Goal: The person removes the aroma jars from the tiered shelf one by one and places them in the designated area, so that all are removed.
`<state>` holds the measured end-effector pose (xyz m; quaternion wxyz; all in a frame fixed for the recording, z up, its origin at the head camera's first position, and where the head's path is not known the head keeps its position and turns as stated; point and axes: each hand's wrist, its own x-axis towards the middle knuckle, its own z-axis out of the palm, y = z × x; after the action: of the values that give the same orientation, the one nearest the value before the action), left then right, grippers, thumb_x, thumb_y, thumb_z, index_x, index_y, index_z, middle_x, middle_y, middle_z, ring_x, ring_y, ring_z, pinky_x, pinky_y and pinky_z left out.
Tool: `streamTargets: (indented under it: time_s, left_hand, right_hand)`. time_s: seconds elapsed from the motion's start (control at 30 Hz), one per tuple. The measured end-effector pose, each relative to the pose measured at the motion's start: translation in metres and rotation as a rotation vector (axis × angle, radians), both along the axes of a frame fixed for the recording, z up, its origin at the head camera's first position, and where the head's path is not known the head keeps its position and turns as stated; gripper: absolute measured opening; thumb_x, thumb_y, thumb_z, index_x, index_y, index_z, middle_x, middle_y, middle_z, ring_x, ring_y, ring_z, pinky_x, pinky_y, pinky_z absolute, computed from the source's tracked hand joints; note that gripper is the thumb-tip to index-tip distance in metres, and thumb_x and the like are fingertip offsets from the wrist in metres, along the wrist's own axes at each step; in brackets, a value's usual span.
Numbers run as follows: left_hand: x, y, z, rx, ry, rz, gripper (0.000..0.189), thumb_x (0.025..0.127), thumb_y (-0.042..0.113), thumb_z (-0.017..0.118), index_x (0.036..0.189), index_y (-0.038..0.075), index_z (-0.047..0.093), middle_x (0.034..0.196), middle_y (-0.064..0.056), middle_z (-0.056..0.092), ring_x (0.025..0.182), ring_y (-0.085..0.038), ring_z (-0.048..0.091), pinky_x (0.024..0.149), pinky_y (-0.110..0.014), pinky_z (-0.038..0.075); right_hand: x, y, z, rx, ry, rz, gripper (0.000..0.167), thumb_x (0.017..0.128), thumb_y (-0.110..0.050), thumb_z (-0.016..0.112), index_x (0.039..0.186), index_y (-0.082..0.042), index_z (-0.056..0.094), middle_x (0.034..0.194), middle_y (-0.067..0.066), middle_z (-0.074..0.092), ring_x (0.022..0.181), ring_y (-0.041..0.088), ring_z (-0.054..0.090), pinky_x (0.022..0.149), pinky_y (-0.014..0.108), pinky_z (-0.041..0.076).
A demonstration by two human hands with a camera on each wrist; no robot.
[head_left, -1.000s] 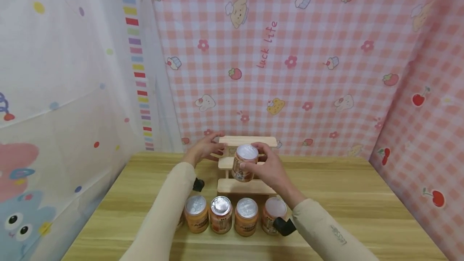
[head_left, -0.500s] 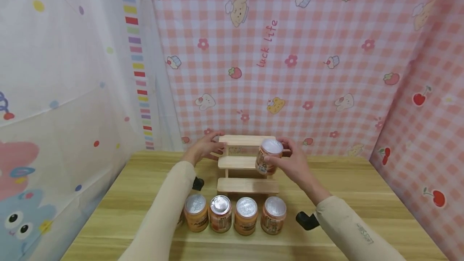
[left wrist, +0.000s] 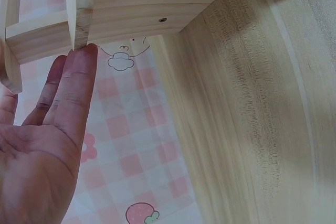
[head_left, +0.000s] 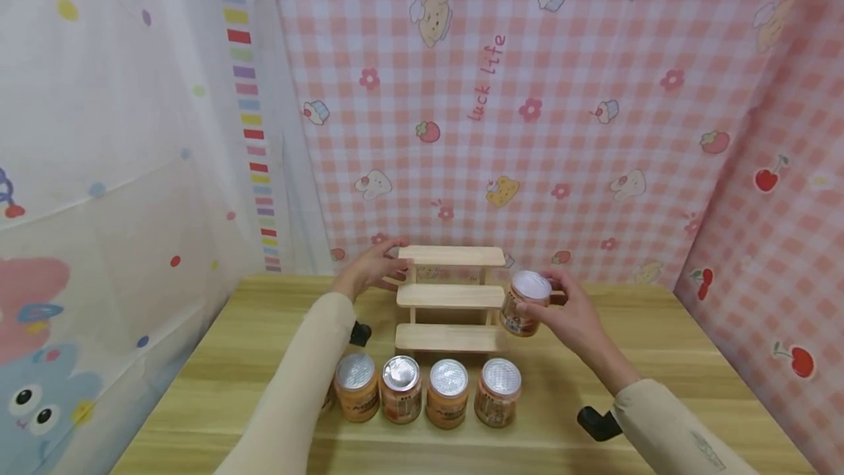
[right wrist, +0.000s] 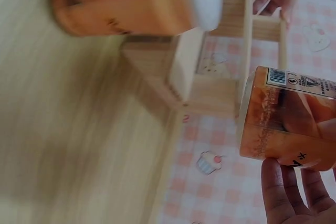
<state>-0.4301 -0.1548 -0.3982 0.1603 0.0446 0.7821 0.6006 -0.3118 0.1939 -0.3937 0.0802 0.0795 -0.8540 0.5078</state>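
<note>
A jar [head_left: 524, 303] with an orange label and a whitish lid is gripped in my right hand [head_left: 572, 312], thumb on its near side, just right of the stand. The right wrist view shows fingers [right wrist: 275, 184] against the side of this jar [right wrist: 289, 121]. A pale wooden three-tier stand [head_left: 450, 297] has bare planks. My left hand [head_left: 371, 270] is at its left end, with fingertips at the upper planks. In the left wrist view, straight fingers [left wrist: 76, 85] touch a plank end of the stand [left wrist: 131, 9].
Several silver-lidded jars [head_left: 448, 393] stand in a row before the stand; the leftmost is mostly behind the left sleeve [head_left: 297, 380]. Behind the wood-grain table [head_left: 626, 343] hangs a pink checked cloth [head_left: 593, 167]. A white cloth [head_left: 132, 240] hangs at left.
My right hand has carried the jar rightward from in front of the stand, up past the middle plank, then lower beyond the stand's right end. My left hand has stayed at the stand.
</note>
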Motion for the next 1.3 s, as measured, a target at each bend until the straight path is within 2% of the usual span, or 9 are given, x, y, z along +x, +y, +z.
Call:
streamTargets:
  time_s: [0.2,0.4,0.63,0.9,1.13,1.3]
  left_hand:
    - [0.0,0.0,0.001,0.0,-0.008,-0.009,0.058,0.099,0.018,0.063,0.15,0.013,0.036,0.13,-0.026,0.05,0.117,-0.041,0.057,0.093,-0.054,0.051]
    - [-0.001,0.0,0.002,-0.003,-0.008,-0.003,0.054,0.098,0.017,0.064,0.147,0.015,0.039,0.129,-0.025,0.051,0.117,-0.04,0.057,0.093,-0.054,0.051]
    - [-0.003,0.001,0.001,-0.007,-0.008,-0.003,0.059,0.099,0.018,0.063,0.151,0.012,0.035,0.13,-0.027,0.05,0.121,-0.044,0.054,0.091,-0.052,0.053]
    - [-0.002,0.0,0.002,-0.006,-0.012,-0.015,0.059,0.1,0.018,0.062,0.152,0.013,0.034,0.133,-0.027,0.049,0.123,-0.045,0.052,0.091,-0.052,0.053]
    - [-0.004,0.0,-0.001,-0.019,0.003,-0.011,0.055,0.1,0.019,0.061,0.15,0.013,0.037,0.13,-0.026,0.05,0.117,-0.04,0.057,0.089,-0.05,0.054]
    - [-0.004,-0.001,-0.003,-0.019,0.001,-0.002,0.056,0.1,0.019,0.062,0.15,0.014,0.037,0.131,-0.026,0.051,0.116,-0.039,0.058,0.089,-0.05,0.055]
  right_hand:
    - [0.007,0.017,-0.013,0.057,-0.048,-0.03,0.072,0.083,-0.037,0.081,0.138,-0.008,0.046,0.127,0.017,0.054,0.116,0.036,0.055,0.078,0.038,0.052]
    - [0.018,0.027,-0.025,0.048,-0.055,-0.015,0.07,0.083,-0.035,0.082,0.135,-0.005,0.048,0.125,0.017,0.054,0.114,0.036,0.056,0.076,0.036,0.052]
    - [0.031,0.037,-0.043,0.043,-0.103,-0.021,0.07,0.081,-0.034,0.084,0.135,-0.006,0.049,0.125,0.015,0.054,0.114,0.034,0.057,0.072,0.034,0.052]
    - [0.047,0.042,-0.068,0.062,-0.153,-0.031,0.072,0.079,-0.033,0.086,0.134,-0.006,0.049,0.122,0.013,0.057,0.113,0.031,0.059,0.078,0.033,0.052]
    - [0.057,0.041,-0.083,0.063,-0.103,-0.019,0.065,0.075,-0.024,0.089,0.127,-0.004,0.055,0.112,0.01,0.062,0.103,0.026,0.064,0.08,0.033,0.052]
    - [0.062,0.04,-0.092,0.078,-0.076,-0.012,0.065,0.072,-0.022,0.091,0.124,-0.005,0.056,0.11,0.008,0.063,0.1,0.024,0.064,0.08,0.035,0.052]
